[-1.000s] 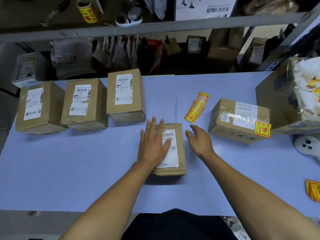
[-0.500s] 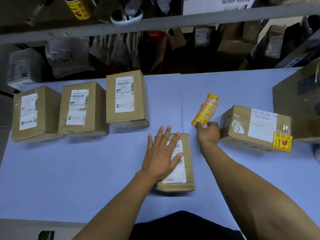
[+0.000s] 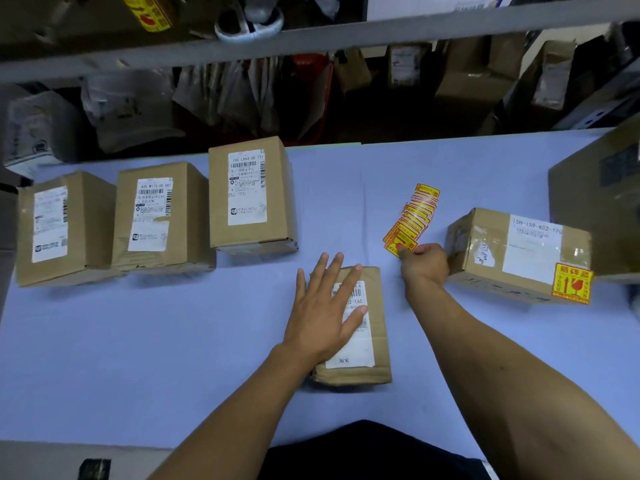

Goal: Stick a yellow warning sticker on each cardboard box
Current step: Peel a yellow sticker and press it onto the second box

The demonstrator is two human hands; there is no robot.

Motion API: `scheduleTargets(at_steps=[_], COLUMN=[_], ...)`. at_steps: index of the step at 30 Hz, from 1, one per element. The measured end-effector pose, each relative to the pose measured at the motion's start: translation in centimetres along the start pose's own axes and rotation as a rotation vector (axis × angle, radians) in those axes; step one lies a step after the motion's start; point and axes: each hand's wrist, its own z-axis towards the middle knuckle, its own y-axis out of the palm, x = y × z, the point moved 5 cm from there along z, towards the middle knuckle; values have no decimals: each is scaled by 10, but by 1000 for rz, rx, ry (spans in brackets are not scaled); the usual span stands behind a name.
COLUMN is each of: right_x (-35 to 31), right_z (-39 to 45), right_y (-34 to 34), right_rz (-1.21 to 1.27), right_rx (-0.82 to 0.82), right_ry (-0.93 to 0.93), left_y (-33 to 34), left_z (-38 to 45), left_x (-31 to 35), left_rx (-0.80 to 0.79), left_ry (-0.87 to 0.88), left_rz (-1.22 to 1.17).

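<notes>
My left hand [image 3: 325, 308] lies flat, fingers spread, on a small cardboard box [image 3: 375, 355] with a white label in front of me. My right hand [image 3: 424, 263] pinches the near end of a fanned strip of yellow warning stickers [image 3: 414, 216] lying on the blue table. To the right, a cardboard box [image 3: 519, 252] carries a yellow sticker [image 3: 571, 283] on its near right corner. Three upright boxes stand in a row at the left: one [image 3: 252, 197], another [image 3: 156, 216] and a third [image 3: 59, 226], each with a white label and no yellow sticker in sight.
The blue table [image 3: 138, 341] runs under a grey shelf rail [image 3: 311, 43]. A large carton [image 3: 602, 188] stands at the right edge. Parcels and bags crowd the space behind the table. A roll of yellow stickers [image 3: 149, 10] sits on the shelf above.
My right hand has reached from beside the small box to the sticker strip and pinched its near end. My left hand has stayed flat on the small box.
</notes>
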Motion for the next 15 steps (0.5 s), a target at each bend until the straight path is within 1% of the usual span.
scheduleTargets(at_steps=[5, 7, 10, 13, 15], right_x=[9, 9, -1, -20, -33], right_z=[-3, -11, -29, -54, -73], right_y=[-11, -16, -27, -41, -49], right_rz=[71, 141, 242, 284, 296], right_rx=[-61, -117, -248, -415, -540], right_ry=[44, 57, 8, -75, -118], left_y=[-4, -9, -17, -32, -49], left_z=[-1, -1, 0, 2, 3], left_x=[1, 3, 5, 6, 7], left_rx=[-30, -42, -38, 40, 172], left_ry=[4, 3, -6, -46, -130], left_rz=[-17, 1, -31, -228, -459])
